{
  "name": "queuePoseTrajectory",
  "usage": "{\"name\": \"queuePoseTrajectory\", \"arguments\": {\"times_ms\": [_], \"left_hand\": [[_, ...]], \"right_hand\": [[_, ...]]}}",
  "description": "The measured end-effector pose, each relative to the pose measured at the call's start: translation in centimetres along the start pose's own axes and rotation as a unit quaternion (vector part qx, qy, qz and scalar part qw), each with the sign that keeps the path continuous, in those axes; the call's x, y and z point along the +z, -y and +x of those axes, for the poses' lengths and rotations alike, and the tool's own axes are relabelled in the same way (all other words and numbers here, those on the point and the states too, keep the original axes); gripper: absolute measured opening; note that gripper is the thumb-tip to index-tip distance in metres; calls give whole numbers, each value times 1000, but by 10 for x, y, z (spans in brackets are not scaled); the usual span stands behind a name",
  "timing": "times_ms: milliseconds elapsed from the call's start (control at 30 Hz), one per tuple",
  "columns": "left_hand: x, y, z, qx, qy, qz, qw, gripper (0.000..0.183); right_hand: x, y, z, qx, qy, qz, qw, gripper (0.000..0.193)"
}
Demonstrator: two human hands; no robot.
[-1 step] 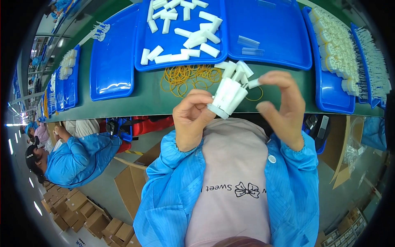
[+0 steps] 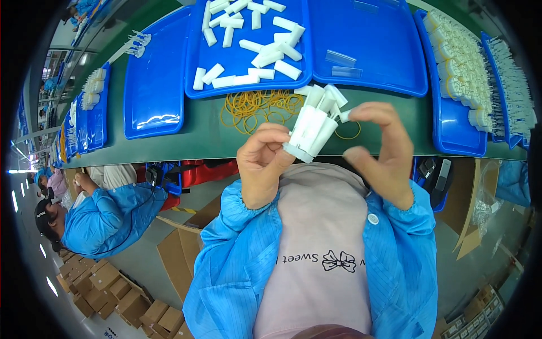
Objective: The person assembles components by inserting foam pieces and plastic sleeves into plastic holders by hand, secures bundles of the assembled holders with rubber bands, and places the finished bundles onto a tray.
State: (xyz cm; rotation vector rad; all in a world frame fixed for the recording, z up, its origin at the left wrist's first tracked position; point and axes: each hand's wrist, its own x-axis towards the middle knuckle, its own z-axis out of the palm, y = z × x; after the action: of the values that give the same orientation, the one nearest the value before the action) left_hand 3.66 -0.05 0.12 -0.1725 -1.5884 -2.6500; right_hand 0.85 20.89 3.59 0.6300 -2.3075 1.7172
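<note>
Pinching a bundle of white plastic tubes from its left side, the left hand holds it over the green bench's near edge, long axis tilted up-right. The right hand, fingers curled toward thumb, touches the bundle's upper end, beside the yellow rubber bands. Nothing has moved since the earlier frame.

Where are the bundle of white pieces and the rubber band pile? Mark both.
bundle of white pieces (image 2: 312, 125), head view, middle of the bundle.
rubber band pile (image 2: 257, 104), head view, centre of the yellow loops.
</note>
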Motion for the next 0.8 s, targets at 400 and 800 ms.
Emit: {"name": "queuePoseTrajectory", "arguments": {"times_ms": [400,800], "left_hand": [[13,-2,-1,42,-7,32,999,20],[-7,5,1,15,-62,48,997,20]], "right_hand": [[33,9,3,-30,-19,-18,999,72],[-32,-39,10,105,86,-169,976,29]]}}
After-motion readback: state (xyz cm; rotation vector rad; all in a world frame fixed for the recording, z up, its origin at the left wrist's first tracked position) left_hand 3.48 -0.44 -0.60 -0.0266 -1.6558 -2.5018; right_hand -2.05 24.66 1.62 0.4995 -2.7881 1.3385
